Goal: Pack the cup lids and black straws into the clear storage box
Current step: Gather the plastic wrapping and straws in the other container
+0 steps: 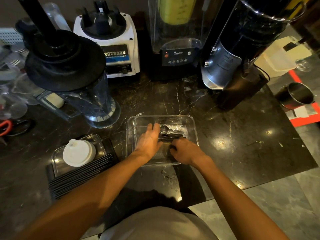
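The clear storage box (192, 123) sits on the dark marble counter in front of me. Both hands are inside it. My left hand (149, 141) lies flat with straight fingers on a bundle of black straws (171, 135) wrapped in clear plastic. My right hand (186, 151) has its fingers curled around the near end of that bundle. To the left, a stack of white cup lids (78, 152) rests on a clear box lid (58, 161), with loose black straws (81, 174) lying in a row beside it.
A blender jug with a black lid (69, 75) stands at the left. A white blender base (112, 44), a black Blenders machine (178, 54) and a juicer (230, 66) line the back. A metal cup (297, 96) stands at the right, orange scissors (7, 126) at the far left.
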The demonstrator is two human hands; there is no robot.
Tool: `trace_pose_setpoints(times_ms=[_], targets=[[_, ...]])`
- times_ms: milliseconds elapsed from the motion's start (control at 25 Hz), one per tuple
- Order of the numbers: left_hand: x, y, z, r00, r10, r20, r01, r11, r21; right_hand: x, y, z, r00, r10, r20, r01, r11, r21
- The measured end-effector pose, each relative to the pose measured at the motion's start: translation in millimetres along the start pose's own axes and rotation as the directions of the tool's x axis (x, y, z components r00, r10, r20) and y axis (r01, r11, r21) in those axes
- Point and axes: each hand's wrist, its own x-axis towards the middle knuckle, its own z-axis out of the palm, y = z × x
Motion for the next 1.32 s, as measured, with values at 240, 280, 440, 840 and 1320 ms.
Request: trace_pose_setpoints(times_ms=[240,280,440,840,1320], targets=[[-13.4,-5.4,-9.9,1.000,-0.006,0.024,0.007,0.998,-0.061,-4.2,0.3,3.2,1.000,0.005,0.004,-0.005,1.000,-0.004],[-15.2,-5.8,-12.7,1.000,-0.006,0.030,0.008,0.997,-0.083,-4.3,0.2,2.8,1.000,0.004,0.010,-0.004,1.000,-0.012],[-26.8,-9.7,-35.0,0.999,0.037,0.002,-0.037,0.987,-0.158,-4.5,-8.4,-3.3,0.999,-0.031,-0.015,0.031,1.000,0.000],[-100.6,-66.5,-122.1,0.939,-0.023,-0.344,-0.072,0.963,-0.260,-13.9,-134.5,-15.0,0.841,-0.395,-0.369,0.404,0.913,-0.057],[-240.1,-179.6,-107.7,0.931,-0.336,-0.144,0.346,0.937,0.050,2.7,-200.6,94.3,0.871,-0.485,0.077,0.466,0.765,-0.444]])
